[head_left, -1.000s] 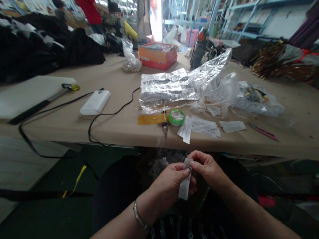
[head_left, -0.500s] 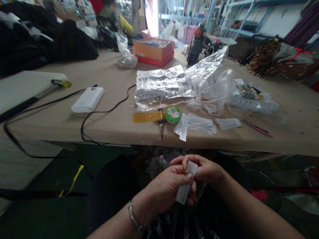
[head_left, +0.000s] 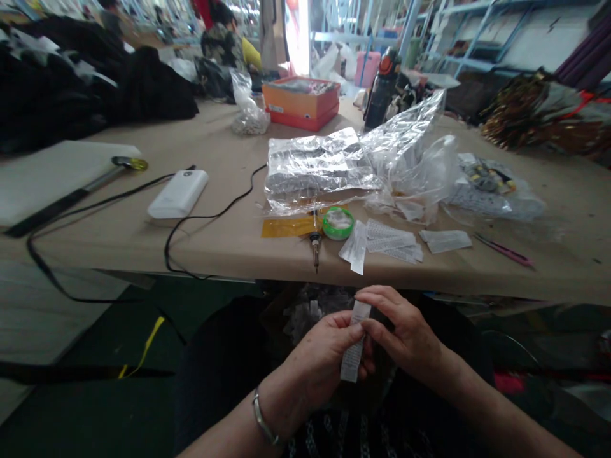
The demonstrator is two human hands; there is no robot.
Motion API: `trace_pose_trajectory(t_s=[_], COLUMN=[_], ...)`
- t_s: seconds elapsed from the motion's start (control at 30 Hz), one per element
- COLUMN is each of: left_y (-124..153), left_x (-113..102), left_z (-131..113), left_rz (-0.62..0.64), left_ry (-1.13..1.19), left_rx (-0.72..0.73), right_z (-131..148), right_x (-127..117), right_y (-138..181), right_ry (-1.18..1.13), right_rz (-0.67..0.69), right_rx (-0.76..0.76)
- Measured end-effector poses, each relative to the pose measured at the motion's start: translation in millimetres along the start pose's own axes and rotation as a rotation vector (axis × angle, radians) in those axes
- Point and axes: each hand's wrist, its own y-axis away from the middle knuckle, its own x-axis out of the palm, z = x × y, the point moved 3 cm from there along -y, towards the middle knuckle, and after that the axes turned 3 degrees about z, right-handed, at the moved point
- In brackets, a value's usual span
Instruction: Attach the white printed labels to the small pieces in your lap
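Observation:
Over my lap, my left hand (head_left: pixel 329 340) grips a narrow white printed label (head_left: pixel 352 361) between its thumb and curled fingers. My right hand (head_left: pixel 405 324) is at the label's upper end, its thumb and bent fingertips closed about the right edge. On the table in front lie several more printed labels (head_left: pixel 389 239), fanned beside a single folded label strip (head_left: pixel 446 240). A soldering-iron-like tool (head_left: pixel 315 247) with a metal tip points toward me, next to a green round tin (head_left: pixel 338 224) with pale contents. Pink-handled tweezers (head_left: pixel 506 250) lie at the right.
Clear plastic bags (head_left: pixel 324 168) spread across the table's middle. A white power bank (head_left: pixel 178 194) and black cable (head_left: pixel 210 216) lie left, near a hammer-like tool (head_left: pixel 81 197). Behind stand an orange box (head_left: pixel 303 105) and a dark bottle (head_left: pixel 379 92). A person (head_left: pixel 224 41) sits farther back.
My right hand has shifted from behind the label to its upper right edge, fingers more extended. The label now stands a little more upright in my left hand. The view has turned slightly left.

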Motion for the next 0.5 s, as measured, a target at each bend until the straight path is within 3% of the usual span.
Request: trace_pose_trajectory(t_s=[0.17, 0.37, 0.5], left_y=[-1, 2, 5], left_x=[-2, -10, -15], left_z=[1, -1, -2], left_rz=[0.020, -0.045, -0.111], left_ry=[0.027, 0.015, -0.028], left_rx=[0.028, 0.086, 0.115], right_z=[-1, -8, -10], right_x=[5, 18, 28], right_y=[0, -10, -20], right_ry=[-0.027, -0.529, -0.690], right_rz=[-0.044, -0.018, 0.009], right_rx=[0.044, 0.384, 0.483])
